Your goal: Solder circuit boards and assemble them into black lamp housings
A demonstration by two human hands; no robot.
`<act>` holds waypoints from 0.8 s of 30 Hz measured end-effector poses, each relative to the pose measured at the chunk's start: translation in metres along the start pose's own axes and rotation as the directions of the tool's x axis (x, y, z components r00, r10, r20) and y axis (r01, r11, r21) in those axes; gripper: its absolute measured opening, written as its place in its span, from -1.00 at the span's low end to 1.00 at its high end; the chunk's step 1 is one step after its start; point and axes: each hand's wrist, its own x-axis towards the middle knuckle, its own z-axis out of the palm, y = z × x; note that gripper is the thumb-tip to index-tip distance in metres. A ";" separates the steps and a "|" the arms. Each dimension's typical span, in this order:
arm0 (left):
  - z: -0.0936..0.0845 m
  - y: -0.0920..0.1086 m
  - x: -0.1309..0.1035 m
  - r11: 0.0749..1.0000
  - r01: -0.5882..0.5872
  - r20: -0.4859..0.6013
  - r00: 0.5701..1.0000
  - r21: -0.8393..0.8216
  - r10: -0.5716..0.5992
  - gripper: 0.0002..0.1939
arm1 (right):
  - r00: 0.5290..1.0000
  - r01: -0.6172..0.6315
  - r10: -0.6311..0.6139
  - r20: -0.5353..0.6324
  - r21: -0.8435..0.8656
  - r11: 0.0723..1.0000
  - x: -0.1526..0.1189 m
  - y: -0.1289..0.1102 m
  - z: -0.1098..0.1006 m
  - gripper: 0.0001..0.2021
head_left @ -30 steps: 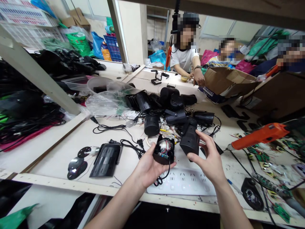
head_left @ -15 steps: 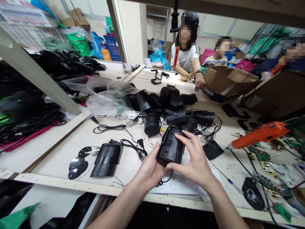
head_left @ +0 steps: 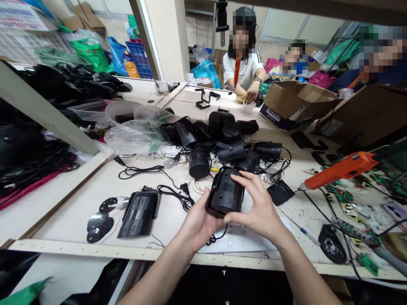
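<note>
Both of my hands hold a black cylindrical plastic housing (head_left: 227,192) with slots and small holes, tilted above the front of the bench. My left hand (head_left: 199,222) cradles it from the left and below. From the right, my right hand (head_left: 260,207) grips it, thumb at the lower end and fingers on the upper side. A black cord hangs beneath it, over a white sheet (head_left: 251,241). Left of my hands lies a similar black housing (head_left: 140,214), beside several round discs (head_left: 98,222). A coiled power cord (head_left: 178,197) lies between the two housings.
More black housings (head_left: 199,163) are heaped behind my hands. At the right are an orange electric screwdriver (head_left: 341,171), a black square part (head_left: 281,192) and green circuit boards (head_left: 367,262). A co-worker's hand (head_left: 251,93) is across the bench, near an open cardboard box (head_left: 286,106).
The view has shifted slightly. My hands keep the same grip on the housing. Across the bench, the co-worker's hand has moved left and back and now touches a clear cup.
</note>
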 end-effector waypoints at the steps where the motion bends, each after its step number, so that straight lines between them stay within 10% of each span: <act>1: 0.000 0.000 0.000 1.000 0.006 0.004 1.000 0.006 -0.006 -0.44 | 1.000 -0.024 0.024 -0.009 0.022 0.999 0.001 0.001 -0.002 -0.19; 24: 0.005 0.002 0.003 0.994 0.069 -0.035 0.997 -0.080 -0.072 -0.48 | 1.000 0.016 -0.016 0.009 -0.009 1.000 0.003 0.000 0.001 -0.13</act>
